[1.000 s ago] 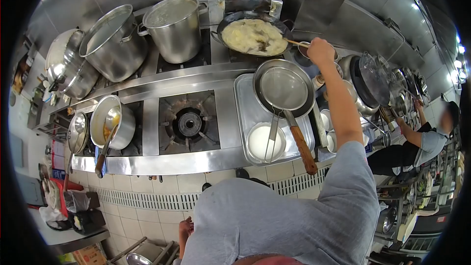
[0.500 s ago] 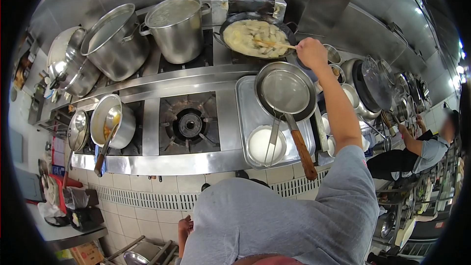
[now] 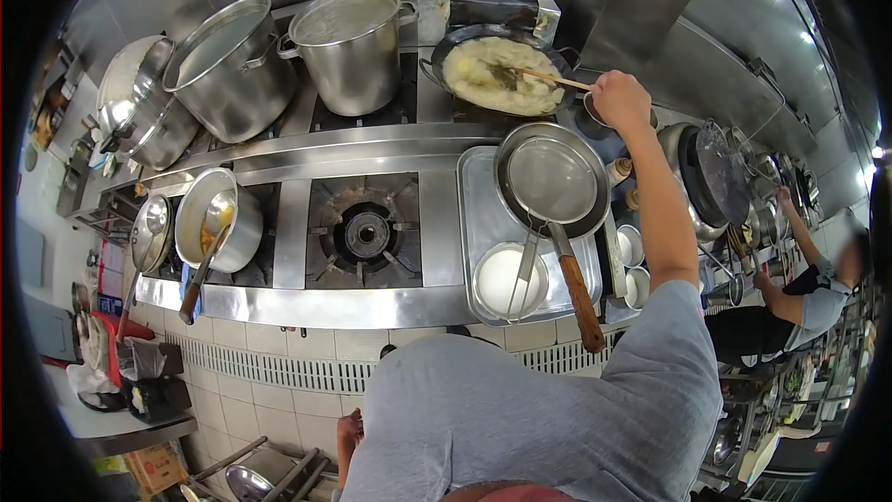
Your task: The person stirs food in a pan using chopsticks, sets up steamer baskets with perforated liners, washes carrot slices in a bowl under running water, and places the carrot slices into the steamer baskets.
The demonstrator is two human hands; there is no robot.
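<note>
My right hand [image 3: 621, 99] is closed round the end of a wooden stick [image 3: 553, 77], whose far end dips into pale pieces of food [image 3: 483, 70] frying in oil. The food lies in a black two-handled wok [image 3: 562, 60] on the back of the stove. Below the wok, a strainer [image 3: 550, 177] rests on a wooden-handled pan [image 3: 581, 302] over a metal tray [image 3: 474, 186]. A round container of white contents [image 3: 509, 281] also stands on that tray. Down at my side hangs my left hand [image 3: 350, 428], small in view, its fingers curled, touching no object I can make out.
Two tall stockpots [image 3: 348, 65] [image 3: 232, 84] stand left of the wok. A pot with a ladle [image 3: 243, 232] sits front left beside a bare burner [image 3: 365, 234]. White cups [image 3: 636, 286] are right of the tray. A co-worker [image 3: 808, 288] stands at far right, one arm raised.
The view has shifted slightly. The stick has moved within the wok, stirring the food and opening a darker patch of oil. The co-worker's arm has risen.
</note>
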